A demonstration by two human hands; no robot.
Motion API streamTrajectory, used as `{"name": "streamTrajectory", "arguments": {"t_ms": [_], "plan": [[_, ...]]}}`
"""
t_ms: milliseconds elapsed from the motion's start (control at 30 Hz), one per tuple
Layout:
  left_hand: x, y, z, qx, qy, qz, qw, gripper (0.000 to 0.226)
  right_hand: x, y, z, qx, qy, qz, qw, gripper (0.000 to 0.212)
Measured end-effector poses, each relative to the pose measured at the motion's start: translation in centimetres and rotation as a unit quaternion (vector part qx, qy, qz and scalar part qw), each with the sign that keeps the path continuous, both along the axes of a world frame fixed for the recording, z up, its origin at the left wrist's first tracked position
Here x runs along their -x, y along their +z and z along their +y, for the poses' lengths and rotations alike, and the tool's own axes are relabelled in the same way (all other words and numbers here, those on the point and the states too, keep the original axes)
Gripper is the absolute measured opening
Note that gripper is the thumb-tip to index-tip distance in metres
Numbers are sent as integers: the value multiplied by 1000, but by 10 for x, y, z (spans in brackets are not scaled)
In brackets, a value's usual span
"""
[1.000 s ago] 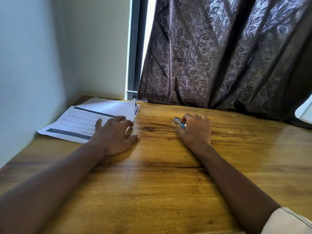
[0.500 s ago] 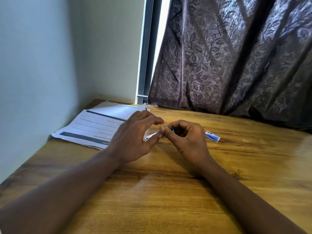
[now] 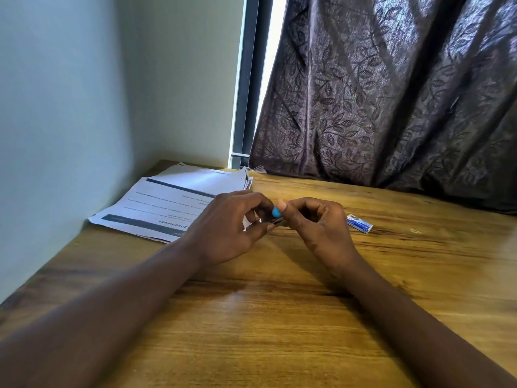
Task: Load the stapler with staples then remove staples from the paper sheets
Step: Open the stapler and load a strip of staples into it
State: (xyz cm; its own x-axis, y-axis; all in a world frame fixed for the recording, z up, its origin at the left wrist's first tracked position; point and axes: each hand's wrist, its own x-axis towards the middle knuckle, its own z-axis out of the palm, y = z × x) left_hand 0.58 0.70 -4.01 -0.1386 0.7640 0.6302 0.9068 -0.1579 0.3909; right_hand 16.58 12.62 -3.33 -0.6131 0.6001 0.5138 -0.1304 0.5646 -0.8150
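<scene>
A small metal stapler with a blue end is held between both hands just above the wooden table. My left hand pinches its left end, and my right hand grips its right end with the thumb on top by the blue tip. Most of the stapler is hidden by my fingers. A small blue and white staple box lies on the table just right of my right hand. A stack of printed paper sheets lies at the back left, partly under my left hand.
A pale wall runs along the table's left edge. A dark patterned curtain hangs behind the table's far edge, with a window frame beside it.
My right hand lifted the stapler off the table and my left hand left the papers to join it. The staple box came into view. The blue end now points up between my thumbs.
</scene>
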Motion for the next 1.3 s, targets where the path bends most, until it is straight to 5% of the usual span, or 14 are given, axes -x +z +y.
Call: {"name": "streamTrajectory", "arguments": {"t_ms": [133, 367, 567, 1300], "plan": [[3, -1, 0, -10, 27, -26, 999, 22, -1, 2, 1, 59, 45, 14, 997, 14], [0, 1, -2, -38, 22, -93, 995, 25, 0, 0, -1, 75, 99, 48, 991, 43], [-1, 5, -6, -58, 0, -117, 991, 26, -1, 3, -3, 103, 114, 67, 986, 41], [-16, 10, -10, -86, 33, -121, 988, 21, 4, -3, -11, -31, 97, 26, 995, 21]]}}
